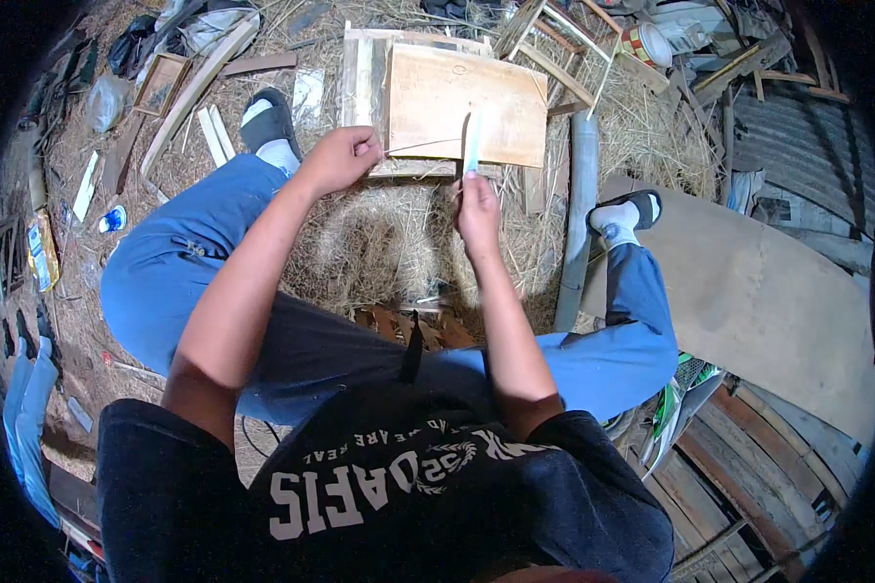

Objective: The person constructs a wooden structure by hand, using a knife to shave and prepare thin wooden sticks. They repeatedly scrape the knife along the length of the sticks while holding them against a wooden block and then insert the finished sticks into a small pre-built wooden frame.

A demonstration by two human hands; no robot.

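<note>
My left hand (340,160) is closed in a pinch at the near left corner of a pale wooden board (428,92). A thin strip (423,146), perhaps of bamboo or cane, runs from its fingers across the board's near edge. My right hand (477,209) is wrapped round the handle of a knife, and the handle is mostly hidden. The knife's blade (472,144) points away from me over the board and meets or crosses the strip's right end. The board lies on a low wooden stand (363,83) between my feet.
Straw (379,243) covers the ground below my hands. A grey post (578,214) lies right of the stand, beside a large flat sheet (749,282). Behind stand a wooden frame (554,53) and a tin can (647,45). Wood pieces (204,87) lie at the far left.
</note>
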